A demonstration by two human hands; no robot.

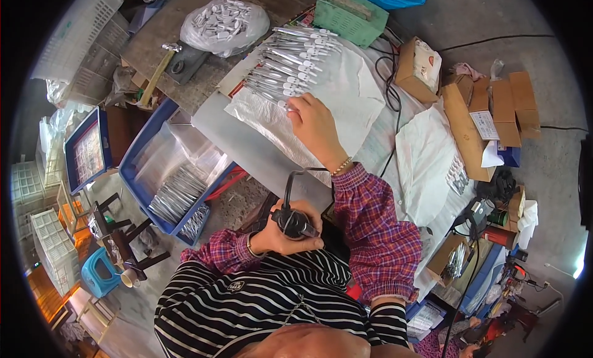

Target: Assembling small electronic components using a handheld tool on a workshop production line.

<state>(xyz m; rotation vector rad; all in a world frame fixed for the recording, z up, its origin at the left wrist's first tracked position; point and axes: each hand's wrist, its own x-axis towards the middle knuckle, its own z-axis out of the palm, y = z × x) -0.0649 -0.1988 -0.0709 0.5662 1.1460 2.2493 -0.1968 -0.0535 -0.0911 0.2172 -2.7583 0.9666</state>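
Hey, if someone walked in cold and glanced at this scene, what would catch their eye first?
Probably the fanned row of silvery metal pieces with white tips on the white sheet, where the right hand touches the nearest one. Next, the left hand close to the body, gripping a black corded tool. At left, a blue tray holds more shiny pieces.

Shiny metal strips (290, 65) on matt white paper sheet (346, 92), glossy black plastic tool (293, 223).
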